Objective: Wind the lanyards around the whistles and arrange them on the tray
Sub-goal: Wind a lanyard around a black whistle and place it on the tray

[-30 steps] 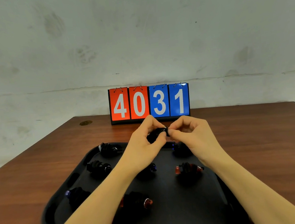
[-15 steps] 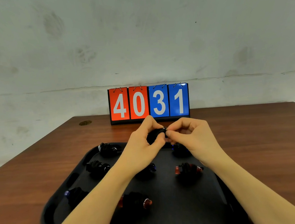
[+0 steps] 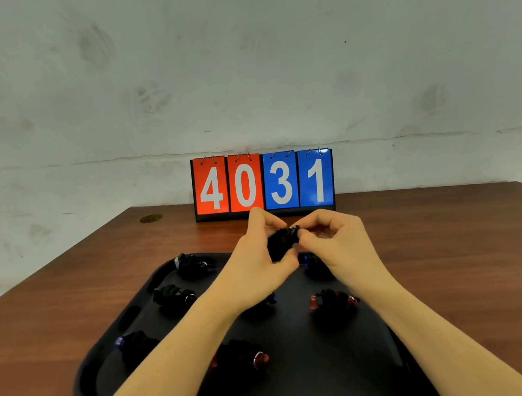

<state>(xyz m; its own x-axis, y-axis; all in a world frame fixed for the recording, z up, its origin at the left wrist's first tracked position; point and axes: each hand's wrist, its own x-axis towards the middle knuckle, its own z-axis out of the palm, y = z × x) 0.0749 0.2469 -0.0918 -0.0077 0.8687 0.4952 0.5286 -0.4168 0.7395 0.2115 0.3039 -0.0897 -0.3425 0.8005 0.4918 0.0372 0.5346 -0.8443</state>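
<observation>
- The left hand [image 3: 259,270] grips a black wound whistle [image 3: 282,242], thumb beneath it and fingers curled over its top, raised above the far end of the tray.
- The right hand [image 3: 340,248] pinches the right end of that same whistle with fingertips [image 3: 303,235] pressed together, just where a small shiny bit shows; whether this is the lanyard's end or a ring cannot be told.
- Just below the grip, partly hidden by the right hand, a blue whistle [image 3: 310,261] lies on the tray.
- Below the left wrist, another blue one [image 3: 271,300] peeks out, mostly covered.
- Right of that and nearer the person, a red whistle [image 3: 332,301] wrapped in black cord lies on the tray.
- Left of the grip, three wound bundles run down the tray's left side: one at the far corner [image 3: 194,264], one in the middle [image 3: 175,298], one nearest [image 3: 135,345] with a blue tip.
- Under the left forearm lies a red-ended bundle [image 3: 244,355].
- The black tray [image 3: 314,381] holds all of these and sits on a brown wooden table [image 3: 444,246].
- Beyond the grip, a score flip board [image 3: 263,183] stands at the table's far edge, reading 4031.
</observation>
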